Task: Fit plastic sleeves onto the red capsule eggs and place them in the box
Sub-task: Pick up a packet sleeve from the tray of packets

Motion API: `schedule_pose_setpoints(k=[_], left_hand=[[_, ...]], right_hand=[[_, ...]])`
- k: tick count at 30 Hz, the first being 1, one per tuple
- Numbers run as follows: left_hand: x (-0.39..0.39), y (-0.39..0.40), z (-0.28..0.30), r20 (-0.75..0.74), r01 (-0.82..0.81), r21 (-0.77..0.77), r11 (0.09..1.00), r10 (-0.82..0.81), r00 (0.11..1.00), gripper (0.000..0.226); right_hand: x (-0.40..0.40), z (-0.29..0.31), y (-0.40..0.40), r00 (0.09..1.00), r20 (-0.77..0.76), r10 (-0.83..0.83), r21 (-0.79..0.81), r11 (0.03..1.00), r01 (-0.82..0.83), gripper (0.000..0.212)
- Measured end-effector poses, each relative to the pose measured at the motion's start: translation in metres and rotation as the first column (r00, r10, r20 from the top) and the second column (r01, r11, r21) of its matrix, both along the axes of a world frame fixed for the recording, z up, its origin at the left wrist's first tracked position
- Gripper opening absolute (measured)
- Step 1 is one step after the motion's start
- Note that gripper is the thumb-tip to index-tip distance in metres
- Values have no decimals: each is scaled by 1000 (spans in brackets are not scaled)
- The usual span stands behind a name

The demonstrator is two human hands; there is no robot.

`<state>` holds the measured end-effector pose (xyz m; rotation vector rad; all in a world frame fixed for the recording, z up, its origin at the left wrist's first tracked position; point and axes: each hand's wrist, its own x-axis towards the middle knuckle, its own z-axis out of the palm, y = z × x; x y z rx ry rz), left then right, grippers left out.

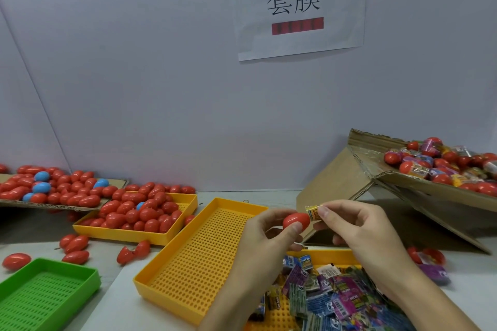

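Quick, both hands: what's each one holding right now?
Left hand: pinching a red capsule egg.
Right hand: pinching a plastic sleeve at the egg's tip.

Packing workstation, posted station sign [298, 5], sorting trays [204, 258], carton [419, 183]

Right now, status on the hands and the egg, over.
Left hand pinches red egg. Right hand pinches sleeve at egg's tip, not yet on. Nothing between them.

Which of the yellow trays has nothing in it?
The middle yellow tray, in front of the left hand, shows only bare perforated floor. The far-left one holds red eggs; the near-right one holds printed sleeves.
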<state>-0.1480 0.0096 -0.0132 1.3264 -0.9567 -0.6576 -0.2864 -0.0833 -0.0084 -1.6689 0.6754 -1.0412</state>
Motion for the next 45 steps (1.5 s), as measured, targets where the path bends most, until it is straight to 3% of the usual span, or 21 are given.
schedule_pose_setpoints(k=[6,9,18,24,45], left_hand=[[3,-1,-1,-130,39,-28,999,-43,991,17],[3,-1,-2,-121,54,-23,998,-56,991,18],[2,-1,-4,-116,76,-40,996,-80,990,22],[3,-2,-4,-89,81,-48,996,-85,992,31],[4,2,-1,0,88,-3,996,-88,996,22]], right_hand=[[1,1,4,999,15,40,4,999,-40,16],[2,1,5,999,37,18,-19,1000,-17,27],[3,2,5,997,72,2,-47,999,2,30],[3,1,5,999,49,3,-54,999,0,12],[-4,2,2,998,20,56,-62,997,-55,18]])
